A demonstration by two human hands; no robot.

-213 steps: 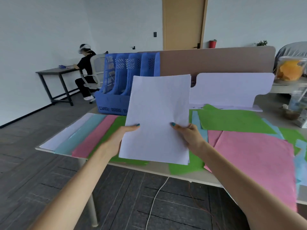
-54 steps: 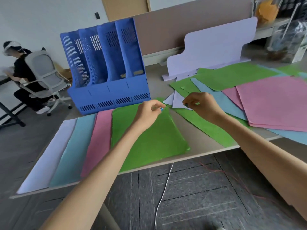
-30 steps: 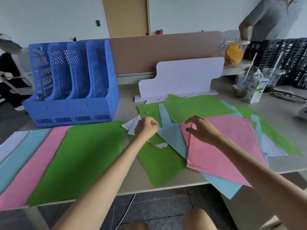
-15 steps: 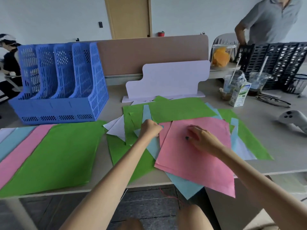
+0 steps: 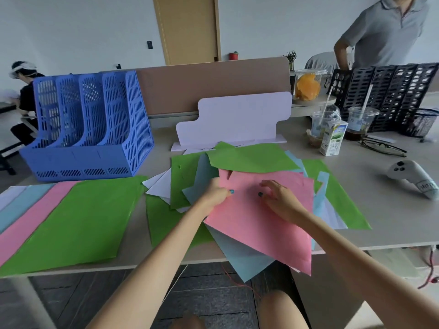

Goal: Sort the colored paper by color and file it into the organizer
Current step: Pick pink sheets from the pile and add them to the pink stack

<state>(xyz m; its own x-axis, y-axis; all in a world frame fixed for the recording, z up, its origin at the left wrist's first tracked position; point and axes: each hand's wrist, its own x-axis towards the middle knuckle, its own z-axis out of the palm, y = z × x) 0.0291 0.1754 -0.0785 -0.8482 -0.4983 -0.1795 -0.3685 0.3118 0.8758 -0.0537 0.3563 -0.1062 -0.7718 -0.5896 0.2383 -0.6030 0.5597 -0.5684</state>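
Observation:
A mixed heap of paper lies mid-table, with a pink sheet [image 5: 259, 224] on top, over green [image 5: 249, 157], light blue [image 5: 240, 257] and white [image 5: 161, 186] sheets. My left hand [image 5: 215, 193] pinches the pink sheet's left edge. My right hand [image 5: 279, 198] rests on the pink sheet with curled fingers pressing down. At the left, sorted piles lie side by side: green [image 5: 78, 222], pink [image 5: 31, 222], light blue [image 5: 19, 205], white [image 5: 9, 193]. The blue organizer [image 5: 90, 129] stands empty at the back left.
A white board stand [image 5: 235, 119] stands behind the heap. At the right are a milk carton [image 5: 333, 138], drink cups [image 5: 361, 122], glasses [image 5: 382, 148], a white controller [image 5: 411, 176] and black racks [image 5: 384, 91]. A person stands at the back right, another sits far left.
The white stack I held earlier is down. Both hands moved to the mixed heap; the left hand has shifted right onto the pink sheet's edge, and the pink sheet slid slightly toward me.

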